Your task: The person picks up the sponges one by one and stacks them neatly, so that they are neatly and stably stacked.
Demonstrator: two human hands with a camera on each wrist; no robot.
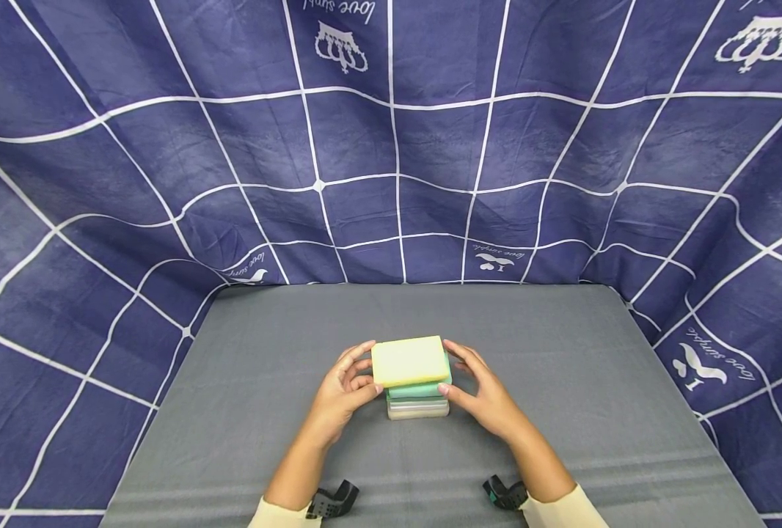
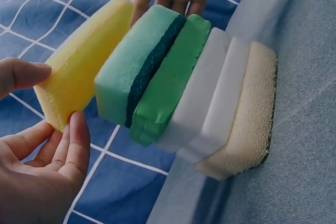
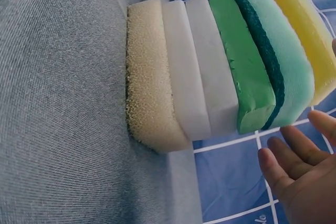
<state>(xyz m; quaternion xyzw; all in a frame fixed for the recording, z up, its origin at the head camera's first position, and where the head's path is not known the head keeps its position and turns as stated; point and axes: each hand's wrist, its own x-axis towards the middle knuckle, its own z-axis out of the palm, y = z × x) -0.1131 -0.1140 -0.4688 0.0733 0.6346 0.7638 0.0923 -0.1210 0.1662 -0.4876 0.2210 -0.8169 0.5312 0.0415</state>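
Above a stack in the middle of the grey table is a yellow sponge (image 1: 409, 362), with a gap below it in the left wrist view. My left hand (image 1: 346, 390) pinches its left end, thumb on the front corner and fingers at the back. At the other end, my right hand (image 1: 486, 396) holds the sponge's right side between thumb and fingertips. Under it the stack goes down from a teal sponge (image 2: 128, 61) with a dark scouring layer, to a smooth green block (image 2: 168, 87), two white blocks (image 3: 186, 72) and a beige porous sponge (image 3: 149, 72) lying on the table.
The grey cloth-covered table (image 1: 265, 330) spreads around the stack. A blue curtain (image 1: 364, 147) with white grid lines hangs behind it and along both sides. Black wrist straps (image 1: 333, 501) are on both forearms.
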